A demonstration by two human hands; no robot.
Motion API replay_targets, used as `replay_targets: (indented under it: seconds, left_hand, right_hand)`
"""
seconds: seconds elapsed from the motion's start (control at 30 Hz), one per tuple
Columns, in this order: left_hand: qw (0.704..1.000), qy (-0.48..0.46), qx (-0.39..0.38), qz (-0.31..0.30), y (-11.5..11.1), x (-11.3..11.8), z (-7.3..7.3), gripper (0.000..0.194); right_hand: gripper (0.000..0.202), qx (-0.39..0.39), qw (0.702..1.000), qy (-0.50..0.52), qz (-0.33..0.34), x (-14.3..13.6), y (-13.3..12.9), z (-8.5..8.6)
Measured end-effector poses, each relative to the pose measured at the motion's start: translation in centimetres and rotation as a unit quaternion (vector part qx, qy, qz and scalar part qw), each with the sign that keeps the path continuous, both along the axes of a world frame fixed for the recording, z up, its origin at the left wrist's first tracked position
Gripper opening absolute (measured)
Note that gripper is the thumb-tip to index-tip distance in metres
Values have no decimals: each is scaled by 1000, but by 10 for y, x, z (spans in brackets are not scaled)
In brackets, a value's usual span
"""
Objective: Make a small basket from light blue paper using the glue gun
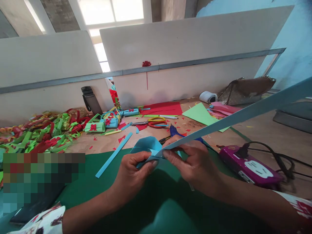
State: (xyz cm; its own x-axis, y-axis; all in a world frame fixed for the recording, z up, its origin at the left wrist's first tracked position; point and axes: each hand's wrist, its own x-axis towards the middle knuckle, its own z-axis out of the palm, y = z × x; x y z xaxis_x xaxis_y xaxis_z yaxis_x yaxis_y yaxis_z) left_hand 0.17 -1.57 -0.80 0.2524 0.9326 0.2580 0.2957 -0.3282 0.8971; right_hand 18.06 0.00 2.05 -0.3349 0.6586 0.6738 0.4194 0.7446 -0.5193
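My left hand pinches a small folded blue paper piece between thumb and fingers, over the green mat. In my right hand is a long blue paper strip; its near end meets the folded piece, and the rest slants up past the right edge of the view. Whether the two are stuck together I cannot tell. A blue glue gun lies just behind my right hand, partly hidden by it. Another blue strip rests on the mat, left of my hands.
Small paper bags with red bows stand at the back left beside a heap of coloured paper pieces and a dark bottle. Scissors lie behind the mat. A purple power strip with cables is at the right, near my forearm.
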Motion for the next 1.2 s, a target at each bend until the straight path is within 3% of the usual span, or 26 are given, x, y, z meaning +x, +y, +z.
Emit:
replay_targets:
  seconds: [0.4,1.2]
  left_hand:
    - [998,-44,-52,16,-2,5,6,21]
    - [998,-53,-39,20,-1,6,10,18]
  right_hand:
    - [12,-15,1000,2,11,-1,0,0]
    - [13,-19,999,-12,33,-1,2,3]
